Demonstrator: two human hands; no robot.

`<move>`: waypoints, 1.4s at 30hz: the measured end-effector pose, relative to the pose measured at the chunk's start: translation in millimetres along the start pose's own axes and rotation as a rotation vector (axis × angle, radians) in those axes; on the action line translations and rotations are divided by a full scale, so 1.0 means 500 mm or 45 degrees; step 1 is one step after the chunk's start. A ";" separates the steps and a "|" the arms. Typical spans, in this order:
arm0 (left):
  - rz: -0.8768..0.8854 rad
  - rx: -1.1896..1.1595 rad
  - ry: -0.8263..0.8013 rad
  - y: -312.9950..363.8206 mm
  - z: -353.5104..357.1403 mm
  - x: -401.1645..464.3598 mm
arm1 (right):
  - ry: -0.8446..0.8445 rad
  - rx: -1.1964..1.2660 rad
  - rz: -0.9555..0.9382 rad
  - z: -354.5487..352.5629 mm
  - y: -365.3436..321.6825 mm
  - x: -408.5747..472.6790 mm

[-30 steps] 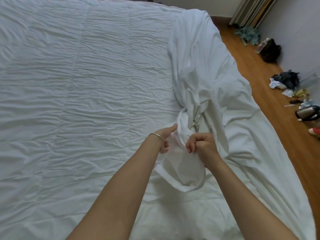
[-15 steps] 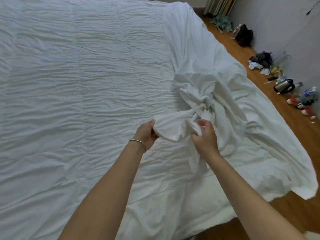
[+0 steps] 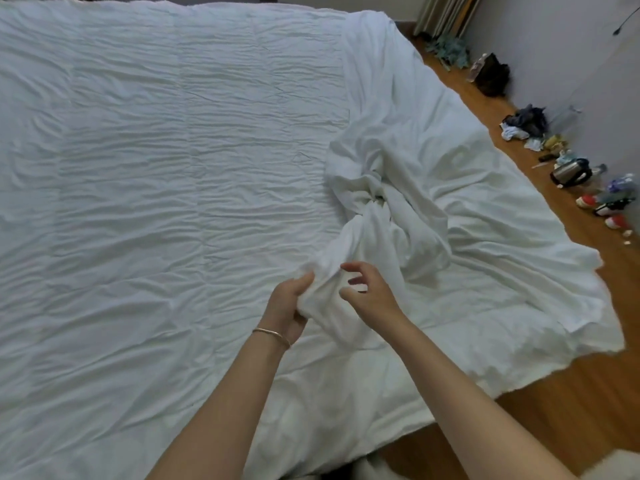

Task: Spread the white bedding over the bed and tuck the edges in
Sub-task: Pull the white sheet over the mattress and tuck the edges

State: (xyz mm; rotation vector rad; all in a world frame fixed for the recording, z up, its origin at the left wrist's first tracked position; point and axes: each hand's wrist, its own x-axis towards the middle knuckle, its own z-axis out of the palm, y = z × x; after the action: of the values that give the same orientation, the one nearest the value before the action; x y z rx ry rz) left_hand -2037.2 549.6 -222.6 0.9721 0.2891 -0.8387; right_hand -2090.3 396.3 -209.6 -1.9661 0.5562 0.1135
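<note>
We saw a wide bed (image 3: 138, 209) covered almost wholly by a flat, wrinkled white quilt (image 3: 180, 140). On its right side lay a looser white sheet (image 3: 408, 140), running from the far right corner down to the near right, where its ragged edge hung over the bed's side above the wooden floor (image 3: 571, 403). In the middle of that strip the sheet was bunched and twisted into a knot-like gather (image 3: 374, 216), and a thick fold trailed from it toward the near side.

Our left hand (image 3: 289, 310) gripped that fold, the thumb lying on top of the cloth and the fingers curled beneath it; a thin bracelet (image 3: 272, 333) circled the wrist. Our right hand (image 3: 369, 294) hovered just beside it, to the right, fingers spread and slightly bent, holding nothing; the fingertips were close to the cloth, but we could not tell whether they touched it.

Along the wall at the far right, small things stood on the floor: a dark bag (image 3: 491, 79), a heap of clothes (image 3: 524, 124), a metal kettle (image 3: 569, 173), and some red and white items we could not make out. Curtains (image 3: 446, 12) hung in the far right corner.
</note>
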 end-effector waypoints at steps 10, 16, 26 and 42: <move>0.333 0.731 -0.307 -0.031 0.030 0.022 | -0.284 0.205 -0.070 -0.018 0.034 -0.026; 0.387 1.313 -0.040 -0.018 0.008 0.083 | -0.258 0.405 0.002 -0.035 0.042 -0.032; 0.506 1.648 0.136 -0.058 0.110 0.141 | -0.374 0.065 0.064 -0.112 0.073 0.043; 0.305 0.472 0.326 0.123 0.302 0.384 | -0.156 -0.091 -0.266 -0.368 -0.051 0.490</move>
State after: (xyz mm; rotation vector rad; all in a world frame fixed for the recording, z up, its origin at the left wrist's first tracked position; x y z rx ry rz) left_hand -1885.8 348.5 -209.6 1.4352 0.2330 -0.5561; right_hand -1891.7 162.7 -183.0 -2.0586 0.2681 0.1233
